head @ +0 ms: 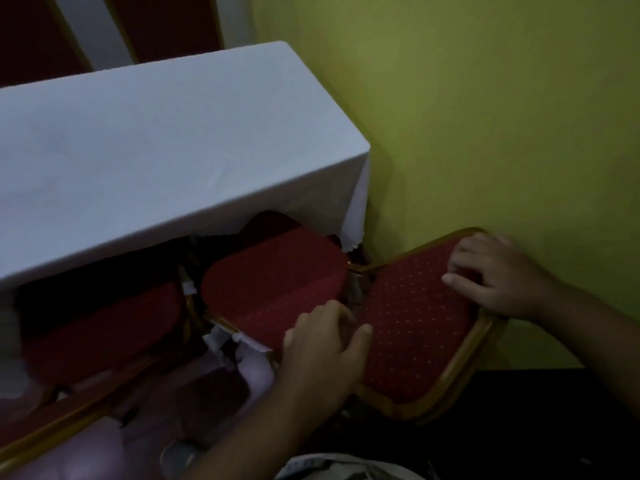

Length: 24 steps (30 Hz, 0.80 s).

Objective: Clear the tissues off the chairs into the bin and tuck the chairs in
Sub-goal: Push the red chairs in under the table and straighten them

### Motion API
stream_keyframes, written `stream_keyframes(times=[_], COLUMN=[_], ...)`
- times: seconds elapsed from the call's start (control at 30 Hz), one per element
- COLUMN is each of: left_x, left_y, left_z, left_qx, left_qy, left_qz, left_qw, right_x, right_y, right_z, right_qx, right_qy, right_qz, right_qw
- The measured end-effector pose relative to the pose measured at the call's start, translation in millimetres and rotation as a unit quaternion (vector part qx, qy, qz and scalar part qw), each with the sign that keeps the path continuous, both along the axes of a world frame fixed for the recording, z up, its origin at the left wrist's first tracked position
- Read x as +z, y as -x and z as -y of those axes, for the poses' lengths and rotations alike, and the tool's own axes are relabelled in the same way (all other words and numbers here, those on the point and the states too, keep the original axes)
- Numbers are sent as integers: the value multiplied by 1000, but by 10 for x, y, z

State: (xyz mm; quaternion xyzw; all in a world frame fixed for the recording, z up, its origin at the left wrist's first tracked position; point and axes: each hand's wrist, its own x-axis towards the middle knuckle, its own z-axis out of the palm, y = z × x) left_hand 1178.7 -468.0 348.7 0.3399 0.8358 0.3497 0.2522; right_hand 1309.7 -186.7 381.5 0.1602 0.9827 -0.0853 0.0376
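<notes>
A red dotted chair with a gold frame stands at the table's right end, its seat (273, 282) partly under the white tablecloth. Both hands hold its backrest (415, 327). My left hand (325, 337) grips the backrest's left edge, thumb on the front. At the top right edge, close to the wall, my right hand (491, 275) grips the frame with its fingers curled over the padding. A second red chair (97, 323) sits to the left, its seat under the cloth. White scraps (221, 337) hang below the first seat's front; whether they are tissue I cannot tell. No bin is in view.
The table (156, 150), covered in a white cloth, fills the upper left. A yellow-green wall (485, 116) runs close along the right side of the chair. The floor below is pale and dim. More red chair backs (166, 26) stand beyond the table.
</notes>
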Motion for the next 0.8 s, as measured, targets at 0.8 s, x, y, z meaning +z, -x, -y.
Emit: stream_keyframes(times=[0.8], left_x=[-188], left_y=[-381], left_z=[-597], left_qx=[-314], left_qy=[-2], left_qz=[-39], left_qw=[949], right_x=[-380], right_y=[-65], right_z=[313], right_qx=[-84], right_qy=[59], right_qz=[-92], right_qw=[990])
